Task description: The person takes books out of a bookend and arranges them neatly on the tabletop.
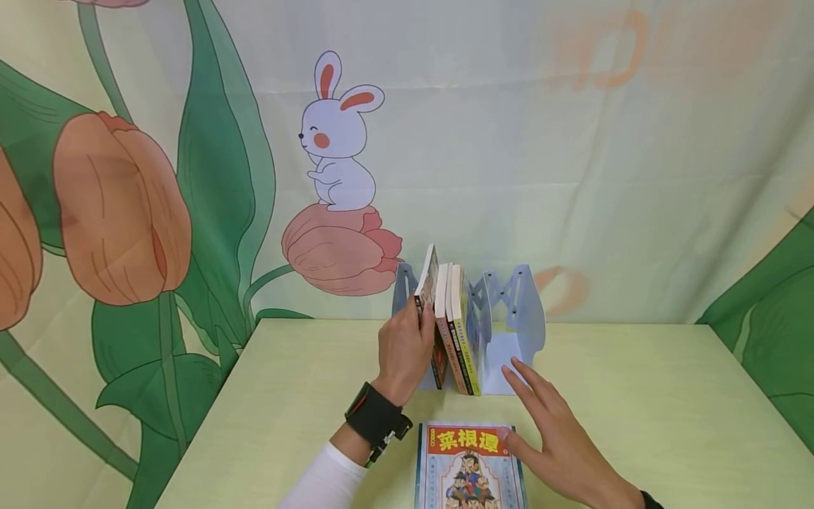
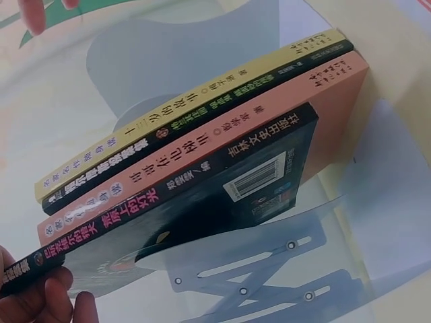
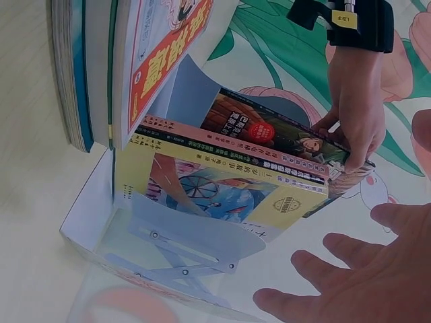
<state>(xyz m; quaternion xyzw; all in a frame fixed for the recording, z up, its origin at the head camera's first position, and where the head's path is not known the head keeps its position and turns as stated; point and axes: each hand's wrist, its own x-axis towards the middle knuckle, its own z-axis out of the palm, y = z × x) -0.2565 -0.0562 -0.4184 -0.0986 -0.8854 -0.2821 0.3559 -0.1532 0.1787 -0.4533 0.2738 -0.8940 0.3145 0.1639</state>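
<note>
The left hand pinches the near upper end of a dark book, thumb and fingers round its spine. The right hand holds nothing; it hovers to the right and nearer, fingers spread, well apart from the left hand. The dark book is thus directly at the left hand and to the far left of the right one. It stands upright with a slight tilt, its lower end higher than the lower ends of its neighbours and its top above theirs.

Just right of it, in order, come a pink-spined book, a thin black-spined book and a yellow book, standing side by side. All four are within a pale blue stand, whose left panel is left of the dark book; its right panel stands apart from the yellow book, with crossed struts behind.

Nearer, between the two forearms, a comic-style book with a red title band lies face up on top of a stack. The right thumb is over its far right corner; whether they touch, I cannot tell. Beyond the pale table, a wall cloth shows a rabbit and tulips.
</note>
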